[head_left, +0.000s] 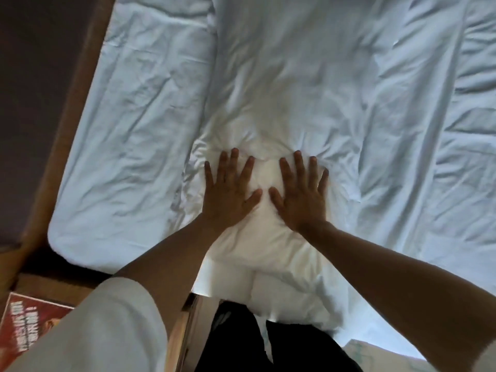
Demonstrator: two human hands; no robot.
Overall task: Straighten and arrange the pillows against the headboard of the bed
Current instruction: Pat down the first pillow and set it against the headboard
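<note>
Hands first: the left hand and right hand lie side by side, fingers spread wide and flat, pressing the near white pillow on the bed. Beyond, a second pillow lies rumpled along the wooden bed edge. Smoothing looks underway, and no headboard can be identified, so arranging both pillows seems left.

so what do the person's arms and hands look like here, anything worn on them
Both forearms are bare. The left arm has a loose, pale grey-white sleeve pushed up above the elbow. At the right arm only a sliver of pale cloth shows at the frame's edge. The left hand and right hand wear no gloves, and no rings or watch are visible.
</note>
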